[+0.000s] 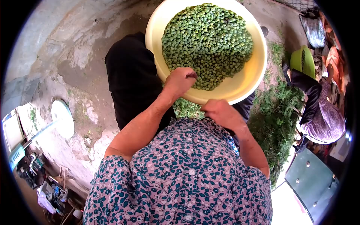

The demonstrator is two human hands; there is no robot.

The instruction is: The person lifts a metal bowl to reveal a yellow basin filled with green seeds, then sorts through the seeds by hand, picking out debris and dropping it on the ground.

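The fingers of the left hand (180,80) are curled in close together, over the near left edge of the big yellow bowl (258,80); I can't tell if they pinch anything. The right hand (220,111) is bent in at the near rim of the bowl, but its fingertips are hidden, so I can't tell if they are shut on something. The bowl is in front of the person, by the knees, and holds lots of small round green things (208,41). They lie in a wide heap, with some bare yellow showing on the right side. The person wears black pants (129,75) and a flowery shirt (187,168). The ground (82,67) is gray and patchy. Green plants (275,123) lie in a pile on the right. Past them, another person (325,118) in a purple top is bent near a bright green tub (303,62). A round white thing (63,119) is on the left, and a green panel (312,180) is at the lower right.
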